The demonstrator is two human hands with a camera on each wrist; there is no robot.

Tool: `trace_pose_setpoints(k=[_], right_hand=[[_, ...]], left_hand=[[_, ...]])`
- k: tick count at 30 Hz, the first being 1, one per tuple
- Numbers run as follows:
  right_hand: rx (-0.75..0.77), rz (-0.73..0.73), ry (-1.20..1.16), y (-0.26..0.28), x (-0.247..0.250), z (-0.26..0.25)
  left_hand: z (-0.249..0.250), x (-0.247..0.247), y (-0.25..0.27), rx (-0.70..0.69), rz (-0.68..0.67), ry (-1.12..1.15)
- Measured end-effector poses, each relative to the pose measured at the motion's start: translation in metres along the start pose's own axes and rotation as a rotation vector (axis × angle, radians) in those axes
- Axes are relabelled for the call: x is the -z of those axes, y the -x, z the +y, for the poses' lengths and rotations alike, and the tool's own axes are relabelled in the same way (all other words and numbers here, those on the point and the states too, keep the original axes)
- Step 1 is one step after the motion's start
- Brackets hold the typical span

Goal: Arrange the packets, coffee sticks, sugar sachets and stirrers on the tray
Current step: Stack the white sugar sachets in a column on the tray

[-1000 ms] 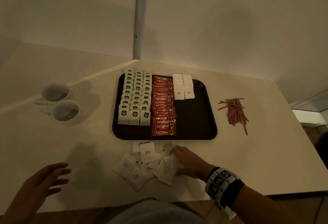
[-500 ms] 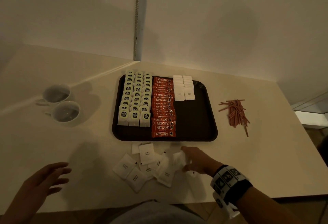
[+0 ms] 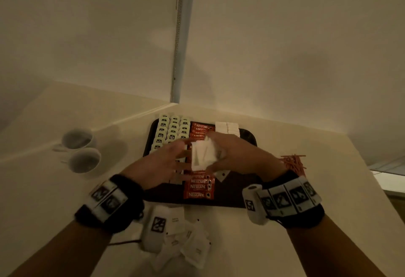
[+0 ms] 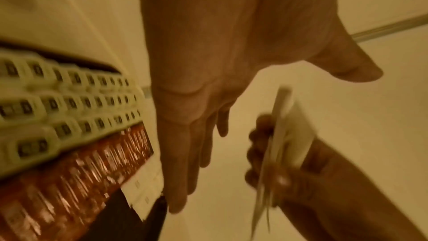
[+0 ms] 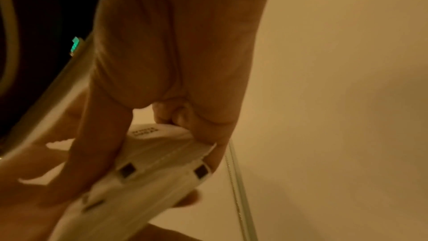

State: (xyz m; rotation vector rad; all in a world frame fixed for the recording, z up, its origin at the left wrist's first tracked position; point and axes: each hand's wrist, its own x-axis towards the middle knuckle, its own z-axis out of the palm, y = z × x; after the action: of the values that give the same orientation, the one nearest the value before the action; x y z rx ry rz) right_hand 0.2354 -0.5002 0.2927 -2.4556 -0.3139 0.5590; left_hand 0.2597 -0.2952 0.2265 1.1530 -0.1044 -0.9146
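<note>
My right hand (image 3: 215,153) grips a bunch of white sugar sachets (image 3: 202,155) above the dark tray (image 3: 245,197). Seen from the right wrist, thumb and fingers clamp the sachet stack (image 5: 150,162). My left hand (image 3: 183,156) is held flat right beside the bunch, and in the left wrist view its fingers (image 4: 183,162) are straight with a small gap to the held sachets (image 4: 287,131). On the tray lie rows of tea packets (image 3: 173,127), red coffee sticks (image 3: 198,189) and sugar sachets (image 3: 226,127). Loose sachets (image 3: 190,248) lie on the table in front of the tray. Red stirrers (image 3: 293,162) are piled to the tray's right.
Two white cups (image 3: 77,139) (image 3: 84,160) stand left of the tray. Walls meet in a corner just behind the tray. The table's right edge runs past the stirrers, and its front edge is below my forearms.
My right hand has lifted a bunch of sachets from the loose pile up over the tray. My left hand has risen from the table's front left to meet it.
</note>
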Motion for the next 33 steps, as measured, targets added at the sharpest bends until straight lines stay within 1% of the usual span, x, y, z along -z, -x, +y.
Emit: trace_pose_setpoints(k=[1, 3, 6, 8, 11, 13, 14, 16, 18, 20, 22, 24, 27, 30, 33], right_hand=[[0.045, 0.010, -0.001, -0.006, 0.004, -0.008], [0.109, 0.027, -0.005, -0.017, 0.009, -0.016], [0.141, 0.081, -0.034, -0.028, 0.012, -0.014], [0.125, 0.107, -0.038, -0.031, 0.011, -0.008], [0.104, 0.162, 0.092, -0.035, 0.005, 0.000], [0.090, 0.212, 0.140, -0.034, 0.004, 0.004], [0.085, 0.227, 0.110, -0.031, 0.005, 0.007], [0.090, 0.276, -0.073, -0.022, 0.007, 0.014], [0.073, 0.421, -0.310, -0.017, 0.005, 0.022], [0.028, 0.582, -0.492, -0.017, -0.001, 0.029], [0.012, 0.660, -0.582, -0.018, -0.008, 0.033], [0.016, 0.680, -0.592, -0.020, -0.012, 0.037], [0.019, 0.654, -0.641, -0.019, -0.011, 0.039], [0.037, 0.647, -0.811, -0.018, -0.009, 0.042], [0.046, 0.642, -0.905, -0.018, -0.008, 0.045]], left_hand=[[0.005, -0.011, -0.012, 0.023, -0.024, 0.086], [0.015, -0.027, -0.026, 0.047, -0.022, 0.286], [0.017, -0.038, -0.035, 0.007, -0.114, 0.499], [0.017, -0.040, -0.040, -0.019, -0.101, 0.540], [0.018, -0.045, -0.043, 0.006, 0.008, 0.448], [0.018, -0.045, -0.045, 0.002, 0.058, 0.434], [0.017, -0.044, -0.045, -0.007, 0.085, 0.428], [0.016, -0.045, -0.046, -0.046, 0.135, 0.421], [0.018, -0.046, -0.047, -0.113, 0.163, 0.451], [0.020, -0.047, -0.049, -0.184, 0.172, 0.495], [0.022, -0.049, -0.050, -0.235, 0.162, 0.494], [0.022, -0.050, -0.052, -0.263, 0.153, 0.461], [0.019, -0.052, -0.053, -0.279, 0.158, 0.405], [0.019, -0.053, -0.054, -0.290, 0.147, 0.374], [0.021, -0.052, -0.054, -0.316, 0.165, 0.325]])
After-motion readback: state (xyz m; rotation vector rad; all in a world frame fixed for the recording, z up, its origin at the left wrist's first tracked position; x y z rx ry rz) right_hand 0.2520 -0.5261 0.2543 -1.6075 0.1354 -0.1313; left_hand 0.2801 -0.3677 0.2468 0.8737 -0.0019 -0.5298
